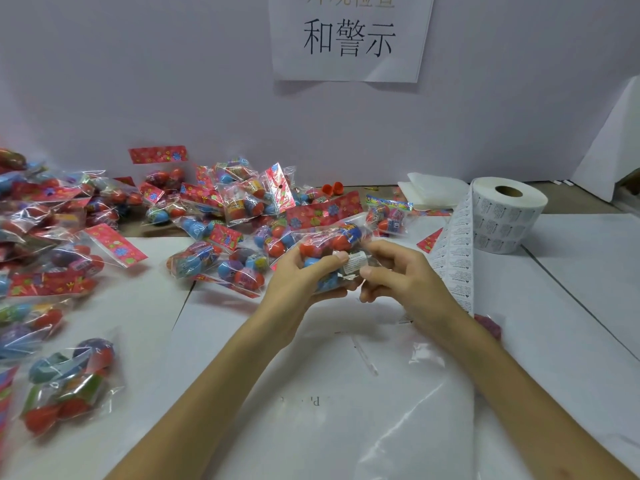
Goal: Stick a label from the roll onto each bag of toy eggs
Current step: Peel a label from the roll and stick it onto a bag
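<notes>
My left hand (304, 275) grips a clear bag of red and blue toy eggs (332, 244) from its left side, above the middle of the table. A small white label (354, 263) lies on the bag's near face. My right hand (394, 271) holds the bag's right side, thumb and forefinger pinching at the label's edges. The label roll (505, 216) stands at the right, and its printed strip (453, 251) trails down behind my right wrist.
Many bags of toy eggs (214, 209) are heaped across the back and left of the table. More bags (65, 382) lie at the near left. White paper sheets (346, 393) cover the table. A paper sign (349, 39) hangs on the back wall. Folded white tissue (433, 190) lies behind the roll.
</notes>
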`<state>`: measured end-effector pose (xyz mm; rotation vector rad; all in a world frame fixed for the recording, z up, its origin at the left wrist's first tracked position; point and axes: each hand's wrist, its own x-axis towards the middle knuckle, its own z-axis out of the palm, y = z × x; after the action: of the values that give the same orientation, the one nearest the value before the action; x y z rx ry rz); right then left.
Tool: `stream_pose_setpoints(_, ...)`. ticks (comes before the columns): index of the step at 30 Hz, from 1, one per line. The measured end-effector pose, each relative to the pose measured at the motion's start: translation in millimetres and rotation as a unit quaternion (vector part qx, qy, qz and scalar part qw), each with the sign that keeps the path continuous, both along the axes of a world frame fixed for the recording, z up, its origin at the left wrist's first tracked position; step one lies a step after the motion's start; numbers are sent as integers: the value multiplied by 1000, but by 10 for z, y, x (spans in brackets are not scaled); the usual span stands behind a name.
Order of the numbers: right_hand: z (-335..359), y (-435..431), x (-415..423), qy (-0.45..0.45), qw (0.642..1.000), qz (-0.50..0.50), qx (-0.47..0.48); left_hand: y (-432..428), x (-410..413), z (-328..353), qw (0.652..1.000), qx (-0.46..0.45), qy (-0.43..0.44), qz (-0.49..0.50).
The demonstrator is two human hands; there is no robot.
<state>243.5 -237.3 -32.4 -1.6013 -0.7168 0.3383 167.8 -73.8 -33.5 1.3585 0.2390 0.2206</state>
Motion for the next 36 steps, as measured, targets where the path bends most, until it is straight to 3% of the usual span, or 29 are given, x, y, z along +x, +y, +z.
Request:
stream_pose_setpoints(5, -11, 23, -8, 2, 1000, -22, 5, -8, 8, -45, 999, 34, 6, -1)
stream_pose_setpoints(13, 2, 35, -5, -3, 1000, -5, -17, 47, -11, -21, 1000, 13, 11, 5)
stream_pose_setpoints(17, -24, 63, -25, -21, 998, -12, -49, 55, -3, -33, 997, 45, 31, 61)
stream_pose_setpoints(22, -49, 30, -38, -53, 987, -78, -127, 79, 11, -93, 999, 3, 20, 47)
stream_pose_setpoints(29, -31, 47, -65, -29, 989, -122, -77, 79, 20, -85, 1000, 22, 0, -2)
stream_pose_setpoints(36, -36, -4, 26, -26, 994, -101, -17, -20, -4, -57, 996, 85, 17, -21)
